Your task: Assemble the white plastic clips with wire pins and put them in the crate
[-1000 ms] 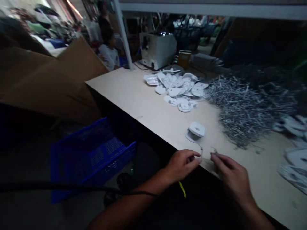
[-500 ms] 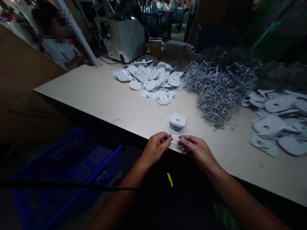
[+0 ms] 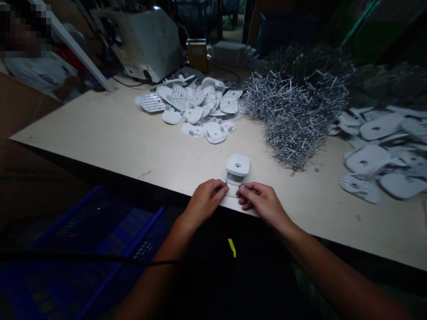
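Note:
My left hand (image 3: 207, 198) is closed in a pinch at the table's front edge, with one side of a thin bent metal wire (image 3: 232, 196) at its fingertips. On the other side of that wire, the thumb and fingers of my right hand (image 3: 259, 200) pinch too. Just beyond the fingertips stands a white plastic clip-like piece (image 3: 238, 164), a rounded plate with a small central hole raised over a lower plate. The wire's ends reach up to this piece; whether they sit inside it is too small to tell.
Loose white plates (image 3: 193, 114) lie heaped behind, beside a large tangle of bent wires (image 3: 296, 111). More white plates (image 3: 368, 160) are at the right. A grey metal machine (image 3: 143, 42) and a yellow box (image 3: 197, 55) stand at the back. Below left is a blue crate (image 3: 110, 266); a person (image 3: 40, 71) sits beyond.
The view has shifted, so the table things appear further left and slightly higher. Both hands have come closer to the white piece, the wire still between them.

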`<state>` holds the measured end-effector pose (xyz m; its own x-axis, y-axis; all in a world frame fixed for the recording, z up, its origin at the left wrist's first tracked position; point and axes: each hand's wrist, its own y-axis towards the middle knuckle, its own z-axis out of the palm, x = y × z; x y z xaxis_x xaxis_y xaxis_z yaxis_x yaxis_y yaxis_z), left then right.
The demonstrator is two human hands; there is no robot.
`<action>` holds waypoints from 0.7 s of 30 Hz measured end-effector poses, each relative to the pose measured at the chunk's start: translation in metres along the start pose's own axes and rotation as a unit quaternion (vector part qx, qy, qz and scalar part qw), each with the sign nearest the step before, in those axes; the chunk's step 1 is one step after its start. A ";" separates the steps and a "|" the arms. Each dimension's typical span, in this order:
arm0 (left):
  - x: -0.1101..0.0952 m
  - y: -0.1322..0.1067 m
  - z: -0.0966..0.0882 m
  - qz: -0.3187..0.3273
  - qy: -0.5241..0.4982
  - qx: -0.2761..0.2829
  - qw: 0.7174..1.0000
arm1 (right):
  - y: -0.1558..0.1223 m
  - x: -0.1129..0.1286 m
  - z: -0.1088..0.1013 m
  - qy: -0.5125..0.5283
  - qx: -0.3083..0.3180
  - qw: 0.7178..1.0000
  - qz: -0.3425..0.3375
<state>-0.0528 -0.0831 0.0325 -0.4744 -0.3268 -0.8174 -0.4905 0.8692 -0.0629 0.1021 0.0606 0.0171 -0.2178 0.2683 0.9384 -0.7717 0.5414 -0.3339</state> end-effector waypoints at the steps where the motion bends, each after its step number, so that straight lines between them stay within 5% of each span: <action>1: 0.000 0.001 -0.001 -0.001 0.003 0.002 1.000 | 0.000 0.000 0.000 0.000 -0.001 1.000 0.000; 12: 0.005 0.007 -0.003 -0.036 -0.016 0.028 0.999 | 0.008 0.004 -0.002 0.002 0.010 0.999 0.034; 21: 0.010 0.010 -0.005 -0.039 -0.048 -0.021 0.998 | 0.010 0.016 -0.001 0.069 -0.014 0.993 0.097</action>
<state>-0.0665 -0.0792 0.0267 -0.3630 -0.3546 -0.8617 -0.5541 0.8256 -0.1063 0.0914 0.0710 0.0284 -0.2754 0.4746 0.8360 -0.7060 0.4904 -0.5110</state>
